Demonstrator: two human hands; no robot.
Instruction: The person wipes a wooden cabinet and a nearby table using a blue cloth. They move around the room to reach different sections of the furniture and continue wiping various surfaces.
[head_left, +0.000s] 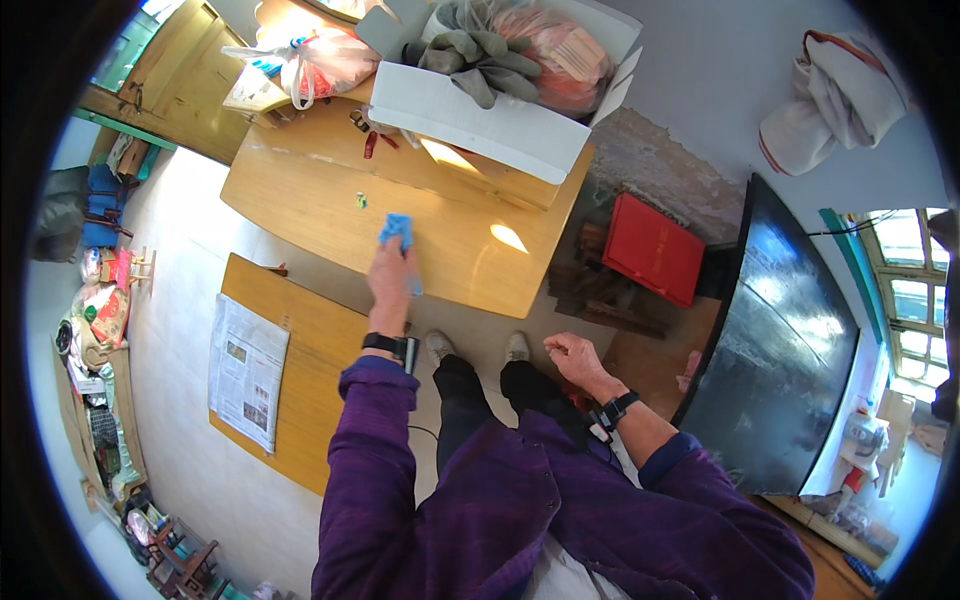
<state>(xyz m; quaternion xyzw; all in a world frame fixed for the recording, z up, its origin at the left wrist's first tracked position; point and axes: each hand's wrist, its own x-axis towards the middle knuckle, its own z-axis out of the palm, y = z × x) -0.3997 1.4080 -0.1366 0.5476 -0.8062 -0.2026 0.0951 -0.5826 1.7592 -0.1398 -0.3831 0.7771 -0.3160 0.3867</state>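
My left hand (391, 279) grips a blue cloth (397, 226) over the light wooden tabletop (330, 172), near its front edge. A strip of the cloth hangs down beside my fingers. A small yellow-green object (361, 200), too small to name, lies just beyond the cloth. My right hand (577, 356) is held in the air in front of my right thigh, away from the table. Its fingers are curled in and nothing shows in them.
At the table's back stands an open white carton (480, 120) holding grey gloves (480, 60), beside a tied plastic bag (322, 67). A lower wooden table (315, 375) bears a newspaper (247, 375). To the right are a red case (652, 247) and a large black panel (780, 352).
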